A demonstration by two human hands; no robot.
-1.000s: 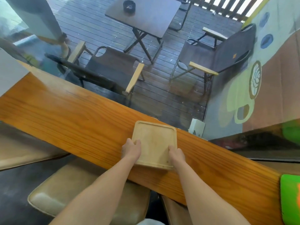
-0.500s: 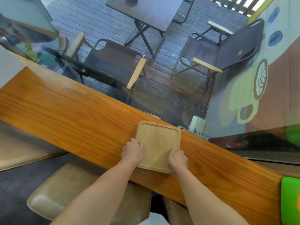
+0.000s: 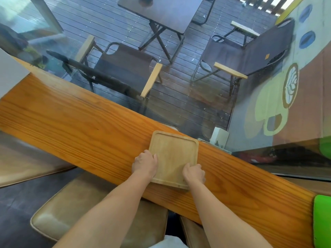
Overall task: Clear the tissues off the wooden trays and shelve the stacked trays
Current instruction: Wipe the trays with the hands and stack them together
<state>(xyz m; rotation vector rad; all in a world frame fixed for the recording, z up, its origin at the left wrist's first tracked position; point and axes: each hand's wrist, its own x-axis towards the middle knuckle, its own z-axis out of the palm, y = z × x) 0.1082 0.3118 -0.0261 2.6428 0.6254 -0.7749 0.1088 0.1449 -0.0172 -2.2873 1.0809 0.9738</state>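
A pale square wooden tray (image 3: 172,154) with a raised rim lies on the long orange wooden counter (image 3: 71,129), its near edge at the counter's front. Its inside is bare; no tissue shows on it. My left hand (image 3: 145,163) grips the tray's left rim near the front corner, thumb on top. My right hand (image 3: 194,173) grips the right rim near the front corner, thumb over the rim. Whether more trays lie under it I cannot tell.
A glass pane runs along the counter's far side; beyond it are folding chairs (image 3: 118,68) and a dark table (image 3: 161,13) on decking. A white box (image 3: 219,137) stands behind the tray. Tan stools (image 3: 75,215) sit below the counter. A green object (image 3: 322,219) lies at the right end.
Both hands stay on the tray's sides. The tray has shifted slightly toward the counter's front edge and the view has tilted a little.
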